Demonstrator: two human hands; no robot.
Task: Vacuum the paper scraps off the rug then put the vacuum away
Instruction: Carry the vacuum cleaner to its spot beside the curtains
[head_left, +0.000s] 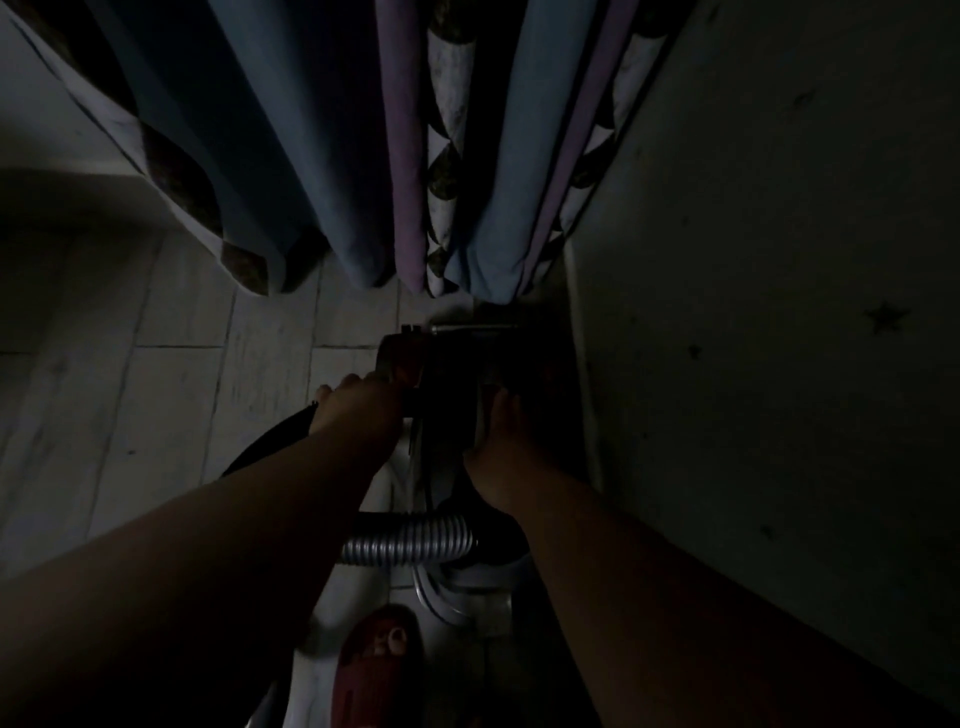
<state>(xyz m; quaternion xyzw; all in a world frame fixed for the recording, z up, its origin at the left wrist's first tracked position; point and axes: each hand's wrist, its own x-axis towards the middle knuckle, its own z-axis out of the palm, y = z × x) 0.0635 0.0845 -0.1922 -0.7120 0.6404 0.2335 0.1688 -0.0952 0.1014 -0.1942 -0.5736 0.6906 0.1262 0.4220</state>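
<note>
By dim curtains (337, 156), left hand (358, 415) curls over the vacuum (452, 374); right hand (501, 447) beside it, grip unreadable.

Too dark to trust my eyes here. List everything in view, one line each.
curtains: several folds, blue, purple, patterned, top.
floor: one, pale planks, left.
wall: one, dark, star marks, right.
vacuum: one, dark and white, centre, near wall.
hose: one, ribbed grey, across vacuum.
slipper: one, red, bottom centre.
left hand: one, gripping vacuum's left side.
right hand: one, on vacuum; grip unclear.
</note>
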